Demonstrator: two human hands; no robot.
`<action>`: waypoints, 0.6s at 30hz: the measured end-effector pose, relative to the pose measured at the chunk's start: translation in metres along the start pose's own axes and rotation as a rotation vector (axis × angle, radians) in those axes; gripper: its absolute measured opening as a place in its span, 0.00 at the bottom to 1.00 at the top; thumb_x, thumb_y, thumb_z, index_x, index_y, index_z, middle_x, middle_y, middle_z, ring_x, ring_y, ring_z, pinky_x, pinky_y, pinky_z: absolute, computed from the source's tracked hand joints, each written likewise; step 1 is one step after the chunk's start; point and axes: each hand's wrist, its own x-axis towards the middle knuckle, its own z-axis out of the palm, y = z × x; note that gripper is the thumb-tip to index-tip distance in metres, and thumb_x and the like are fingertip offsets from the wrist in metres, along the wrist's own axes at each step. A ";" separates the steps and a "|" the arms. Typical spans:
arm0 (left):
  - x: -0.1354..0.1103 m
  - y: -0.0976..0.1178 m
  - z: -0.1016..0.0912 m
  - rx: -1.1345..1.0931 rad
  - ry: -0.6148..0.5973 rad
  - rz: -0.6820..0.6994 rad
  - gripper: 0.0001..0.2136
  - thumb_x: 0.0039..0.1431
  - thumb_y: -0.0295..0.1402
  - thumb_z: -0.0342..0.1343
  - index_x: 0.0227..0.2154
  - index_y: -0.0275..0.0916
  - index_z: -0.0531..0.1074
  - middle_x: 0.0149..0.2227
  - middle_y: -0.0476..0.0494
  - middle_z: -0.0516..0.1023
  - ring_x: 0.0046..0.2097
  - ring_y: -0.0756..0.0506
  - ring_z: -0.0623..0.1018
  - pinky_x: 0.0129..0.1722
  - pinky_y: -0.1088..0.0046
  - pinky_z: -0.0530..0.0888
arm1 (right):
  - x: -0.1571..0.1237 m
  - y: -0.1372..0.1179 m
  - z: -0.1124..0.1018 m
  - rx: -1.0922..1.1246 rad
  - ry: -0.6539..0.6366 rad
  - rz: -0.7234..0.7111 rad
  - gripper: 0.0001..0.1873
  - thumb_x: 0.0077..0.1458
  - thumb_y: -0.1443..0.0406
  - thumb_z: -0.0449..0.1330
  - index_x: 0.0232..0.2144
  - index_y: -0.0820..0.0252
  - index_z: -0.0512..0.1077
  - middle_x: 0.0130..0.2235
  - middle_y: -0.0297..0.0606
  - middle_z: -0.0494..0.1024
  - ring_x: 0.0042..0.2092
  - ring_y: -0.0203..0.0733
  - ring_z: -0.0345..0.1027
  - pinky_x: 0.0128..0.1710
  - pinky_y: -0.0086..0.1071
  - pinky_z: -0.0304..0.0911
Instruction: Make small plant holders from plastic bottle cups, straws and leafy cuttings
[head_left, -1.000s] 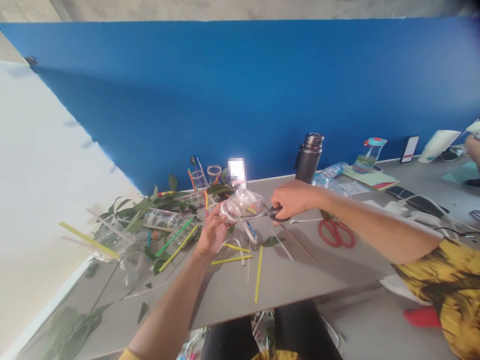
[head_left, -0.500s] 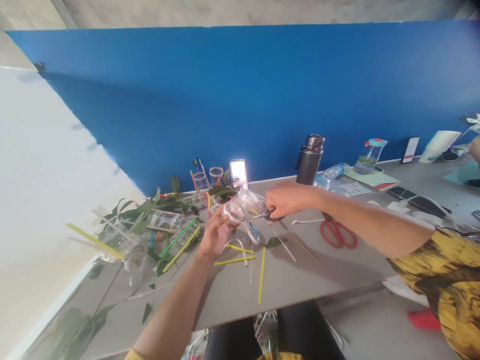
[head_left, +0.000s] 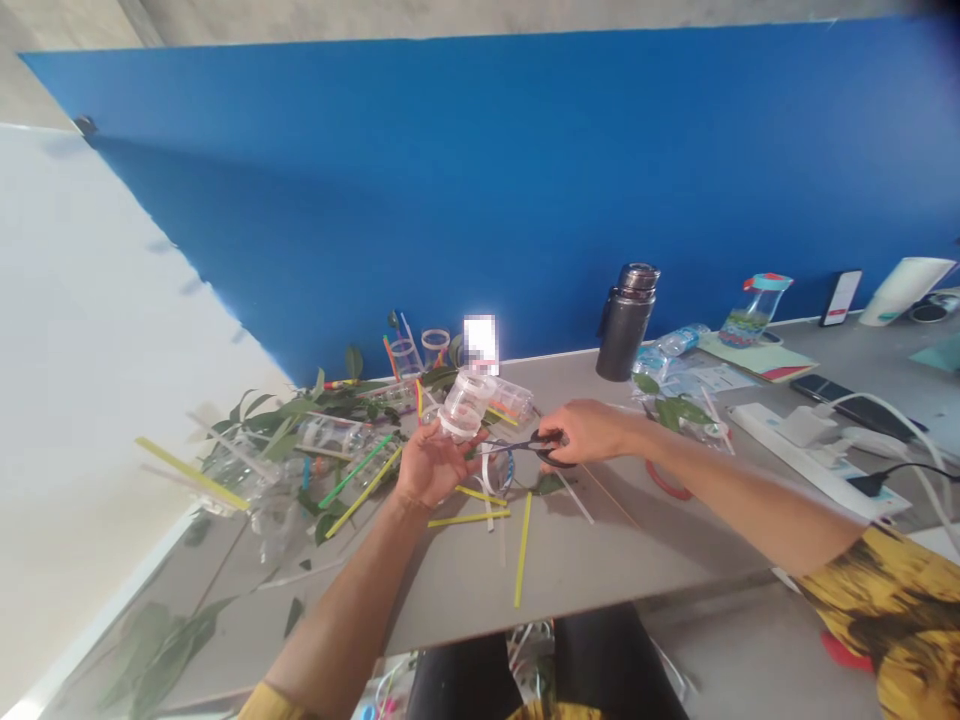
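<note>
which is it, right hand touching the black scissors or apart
Touching: the head view shows the right hand closed around the handles of the black-handled scissors, with no gap between them.

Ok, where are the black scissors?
In the head view, the black scissors sit in the right hand, blades near the clear plastic cup in the left hand.

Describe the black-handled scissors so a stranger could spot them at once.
Against the blue wall runs a grey table, littered with leaves and plastic strips. Near its middle, the right hand grips the scissors, their blades reaching toward the clear plastic cup in the left hand. Their black handles set them apart from the red-handled pair lying nearby.
</note>
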 end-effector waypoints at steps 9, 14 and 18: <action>0.003 -0.002 0.004 0.043 0.080 0.030 0.13 0.55 0.37 0.59 0.39 0.34 0.78 0.36 0.37 0.83 0.34 0.42 0.81 0.23 0.71 0.73 | 0.000 0.029 0.017 -0.248 0.149 0.095 0.15 0.55 0.52 0.64 0.35 0.56 0.77 0.42 0.44 0.84 0.43 0.52 0.75 0.32 0.35 0.50; 0.003 -0.002 0.006 0.057 0.058 0.095 0.10 0.57 0.35 0.57 0.37 0.33 0.77 0.33 0.39 0.81 0.26 0.47 0.76 0.17 0.75 0.66 | -0.007 0.042 0.024 -0.251 0.087 0.217 0.12 0.54 0.54 0.63 0.31 0.56 0.76 0.37 0.44 0.83 0.39 0.51 0.76 0.30 0.34 0.49; 0.002 -0.001 0.009 0.067 0.105 0.069 0.11 0.58 0.34 0.55 0.38 0.32 0.76 0.34 0.35 0.82 0.28 0.45 0.79 0.14 0.78 0.62 | -0.016 0.061 0.030 -0.193 -0.041 0.273 0.10 0.49 0.57 0.66 0.30 0.57 0.77 0.37 0.43 0.82 0.39 0.49 0.76 0.30 0.33 0.51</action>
